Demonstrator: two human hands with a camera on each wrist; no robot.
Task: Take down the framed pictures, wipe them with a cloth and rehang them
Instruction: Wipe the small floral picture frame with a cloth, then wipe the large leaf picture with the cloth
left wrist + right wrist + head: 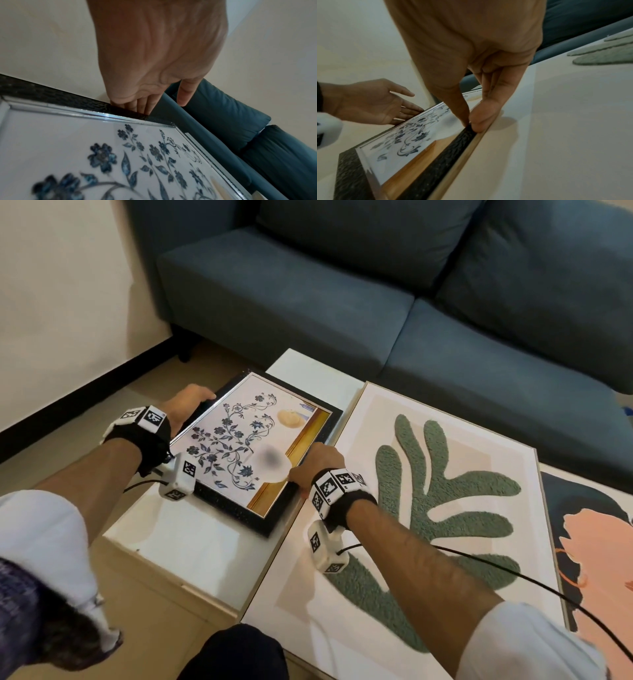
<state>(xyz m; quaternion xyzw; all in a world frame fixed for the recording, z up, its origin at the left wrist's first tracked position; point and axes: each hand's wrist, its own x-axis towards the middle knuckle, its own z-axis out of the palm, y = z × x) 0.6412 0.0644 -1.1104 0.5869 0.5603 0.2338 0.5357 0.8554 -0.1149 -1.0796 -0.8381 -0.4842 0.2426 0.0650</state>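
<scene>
Status: black-framed glazed picture with blue floral print (239,446) is lying flat on the white low surface (191,535), just beside the large pale-framed leaf picture (445,474). Left hand (186,409) is flat against the left rail, fingers straight. Right hand (320,462) is pinching the right rail. Rigid, glass probably fragile and slippery; hold by opposite rails.

There are 3 framed pictures (260,446), 2 hands (186,409), 1 white tabletop (191,539) and 1 blue sofa (411,285).

No readable words, numbers or brands appear on anything in view.
</scene>
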